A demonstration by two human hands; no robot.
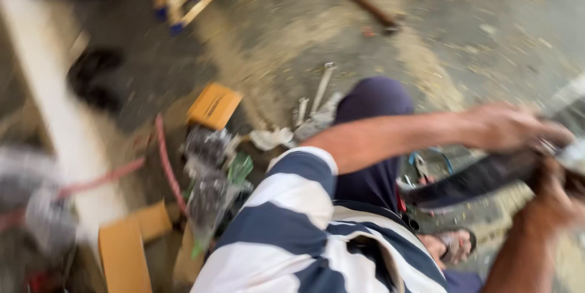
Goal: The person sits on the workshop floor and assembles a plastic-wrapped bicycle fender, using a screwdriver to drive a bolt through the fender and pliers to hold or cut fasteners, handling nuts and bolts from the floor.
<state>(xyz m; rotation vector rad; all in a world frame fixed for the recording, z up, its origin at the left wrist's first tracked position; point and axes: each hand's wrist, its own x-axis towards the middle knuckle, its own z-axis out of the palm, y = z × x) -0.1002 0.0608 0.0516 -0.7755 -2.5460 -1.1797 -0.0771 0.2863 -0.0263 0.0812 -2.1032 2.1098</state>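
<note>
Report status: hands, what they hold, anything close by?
Left hand on top of dark curved strip. Right hand grips its far end. Picture blurred. Sandalled foot and pliers below.

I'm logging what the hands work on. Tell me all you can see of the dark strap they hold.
The dark strap is a long, flat, black band, rubber or leather by its look, blurred by motion. It runs slantwise from low centre up to the right edge. The left hand lies over its upper end; the right hand grips it from below. Its lower end hangs free above the floor. Finer detail cannot be told.
</note>
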